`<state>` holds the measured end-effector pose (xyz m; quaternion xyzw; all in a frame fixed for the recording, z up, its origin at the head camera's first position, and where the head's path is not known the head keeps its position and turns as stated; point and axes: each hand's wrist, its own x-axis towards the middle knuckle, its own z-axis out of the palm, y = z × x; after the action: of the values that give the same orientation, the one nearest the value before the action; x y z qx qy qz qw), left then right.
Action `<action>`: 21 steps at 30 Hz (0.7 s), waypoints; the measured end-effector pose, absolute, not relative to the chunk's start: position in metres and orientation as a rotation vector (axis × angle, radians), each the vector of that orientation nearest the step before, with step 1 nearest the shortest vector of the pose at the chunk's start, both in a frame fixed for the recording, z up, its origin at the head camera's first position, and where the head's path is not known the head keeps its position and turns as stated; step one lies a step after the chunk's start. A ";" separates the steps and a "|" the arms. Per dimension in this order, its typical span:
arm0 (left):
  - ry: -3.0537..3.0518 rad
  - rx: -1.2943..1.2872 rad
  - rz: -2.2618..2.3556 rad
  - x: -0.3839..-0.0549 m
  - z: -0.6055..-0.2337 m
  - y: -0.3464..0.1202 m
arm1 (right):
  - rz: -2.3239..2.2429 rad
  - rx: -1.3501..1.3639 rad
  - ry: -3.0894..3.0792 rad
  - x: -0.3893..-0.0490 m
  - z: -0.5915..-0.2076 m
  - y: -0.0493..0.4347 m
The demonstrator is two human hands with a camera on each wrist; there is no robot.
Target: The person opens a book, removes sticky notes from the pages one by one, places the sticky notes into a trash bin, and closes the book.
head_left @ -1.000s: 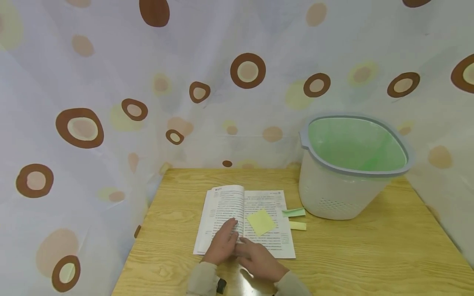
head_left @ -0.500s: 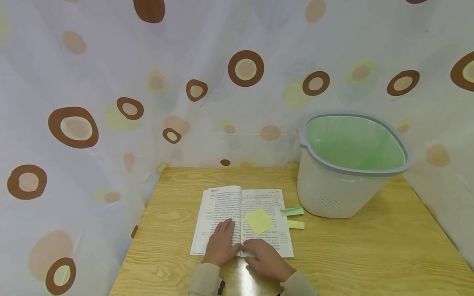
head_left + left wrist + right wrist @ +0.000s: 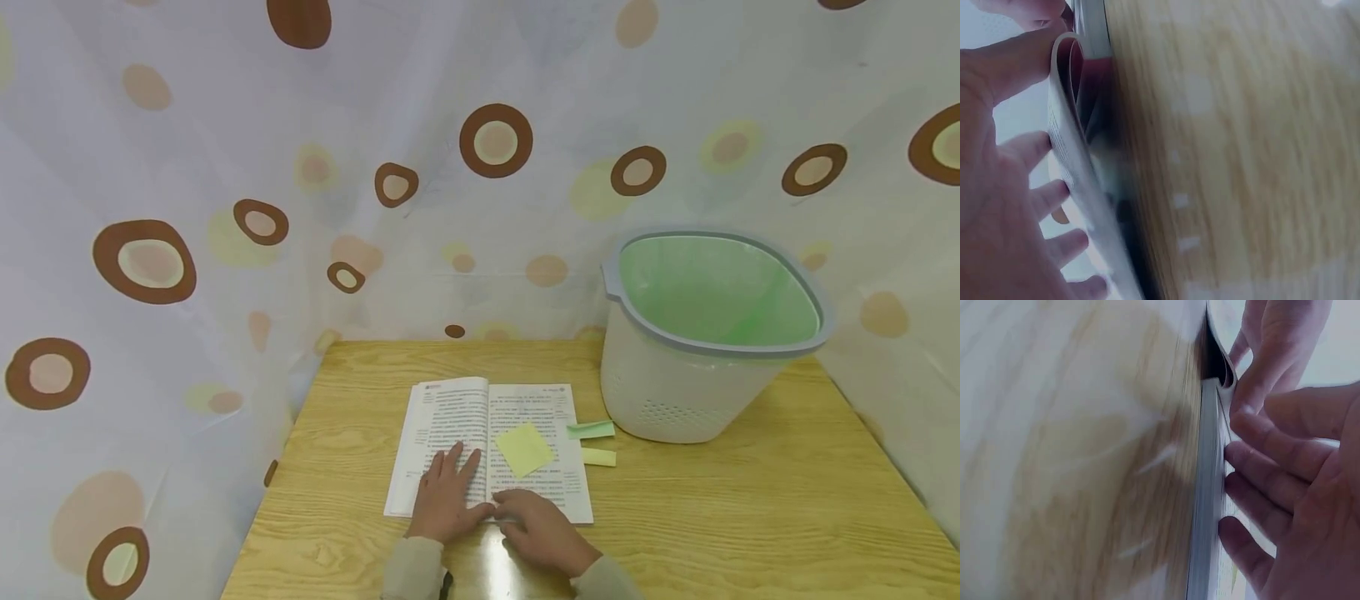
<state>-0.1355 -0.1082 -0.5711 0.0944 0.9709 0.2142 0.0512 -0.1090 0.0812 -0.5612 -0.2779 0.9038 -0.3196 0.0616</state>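
An open book with printed pages lies on the wooden table in the head view. My left hand rests on its left page with the fingers spread, thumb at the lower end of the gutter. On the lower right page, beside the gutter, lie the fingertips of my right hand, close to the left thumb. Seen from the left wrist, the left page bulges up in a fold near the spine. The right wrist view shows the thick right-hand block of pages under the right fingertips. A yellow sticky note lies on the right page.
A green strip and a yellow strip stick out past the book's right edge. A tall white basket with a grey rim stands at the back right of the wooden table. Spotted curtain surrounds the table.
My left hand has moved from beside the right hand onto the left page, and its fingers have spread apart. My right hand has shifted slightly right and down. The camera view drifts slightly.
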 end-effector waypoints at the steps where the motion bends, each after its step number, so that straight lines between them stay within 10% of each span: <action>1: 2.958 0.268 0.635 -0.134 -0.571 -0.108 | -0.978 -0.831 2.736 -0.108 -0.562 0.081; 21: 2.935 0.152 0.658 -0.133 -0.581 -0.099 | -1.130 -0.552 2.775 -0.107 -0.558 0.093</action>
<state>-0.1326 -0.0995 -0.5814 0.0503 0.9724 0.2181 0.0651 -0.1067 0.0927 -0.5580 -0.1811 0.9097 -0.3706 0.0475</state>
